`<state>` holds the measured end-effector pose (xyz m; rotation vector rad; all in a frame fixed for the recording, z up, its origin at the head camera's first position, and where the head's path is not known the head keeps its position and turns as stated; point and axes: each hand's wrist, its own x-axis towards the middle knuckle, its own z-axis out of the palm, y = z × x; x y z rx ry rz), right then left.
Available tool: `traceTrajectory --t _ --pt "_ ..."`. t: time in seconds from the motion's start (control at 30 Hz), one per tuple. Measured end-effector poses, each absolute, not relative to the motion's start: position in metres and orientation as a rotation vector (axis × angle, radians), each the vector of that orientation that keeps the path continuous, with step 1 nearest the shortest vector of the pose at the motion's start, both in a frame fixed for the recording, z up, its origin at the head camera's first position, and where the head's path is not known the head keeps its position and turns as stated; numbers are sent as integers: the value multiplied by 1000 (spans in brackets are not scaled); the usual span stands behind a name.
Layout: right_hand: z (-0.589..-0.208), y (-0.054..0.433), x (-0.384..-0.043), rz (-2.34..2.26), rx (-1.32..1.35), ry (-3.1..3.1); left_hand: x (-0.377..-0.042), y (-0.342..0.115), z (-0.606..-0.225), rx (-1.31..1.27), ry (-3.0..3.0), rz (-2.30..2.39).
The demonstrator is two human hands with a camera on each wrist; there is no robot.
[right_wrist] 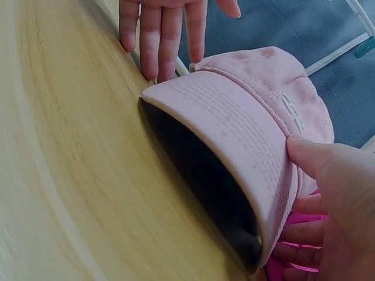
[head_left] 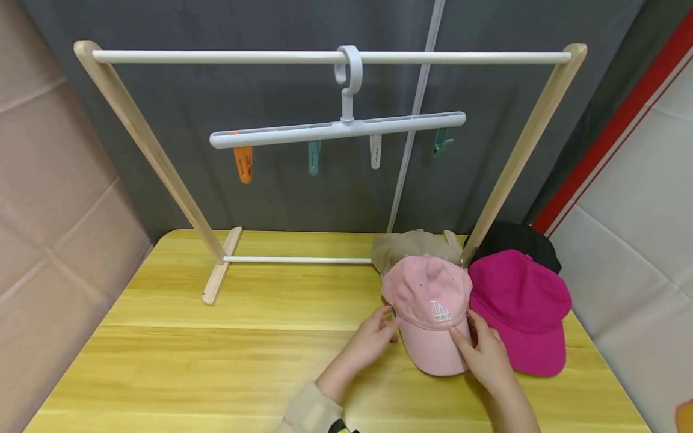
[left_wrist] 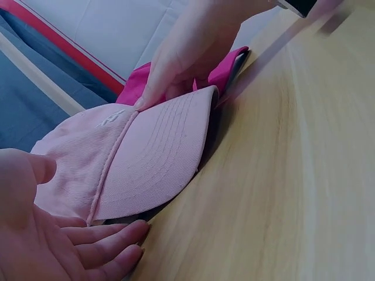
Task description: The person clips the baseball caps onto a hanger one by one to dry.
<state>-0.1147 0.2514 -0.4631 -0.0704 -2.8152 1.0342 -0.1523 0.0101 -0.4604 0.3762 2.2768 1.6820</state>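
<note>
A light pink baseball cap (head_left: pixel 428 294) with white "LA" letters sits on the wooden table, its brim facing the person. The right hand (head_left: pixel 485 355) grips the brim's right side, thumb on top and fingers along the edge; the right wrist view shows this thumb (right_wrist: pixel 310 155) at the seam of brim and crown. At the brim's left side is the left hand (head_left: pixel 370 340). In the left wrist view its fingers (left_wrist: pixel 111 252) are extended beside the brim's edge, holding nothing; whether they touch the cap I cannot tell.
Bright magenta (head_left: pixel 522 300), black (head_left: pixel 517 240) and beige (head_left: pixel 411 243) caps lie around the pink one. Behind stands a wooden rack with a white rod (head_left: pixel 216 57). A tilted white hanger (head_left: pixel 335 129) hangs there with orange (head_left: pixel 244 163), teal (head_left: pixel 314 157), white (head_left: pixel 375 151) and green (head_left: pixel 441 142) clips.
</note>
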Motion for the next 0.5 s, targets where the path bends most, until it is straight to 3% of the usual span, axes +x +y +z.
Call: traceTrajectory --t 0.5 --pt "-462 247 -114 1077 -70 -2810 -151 14 -460 363 2237 1710"
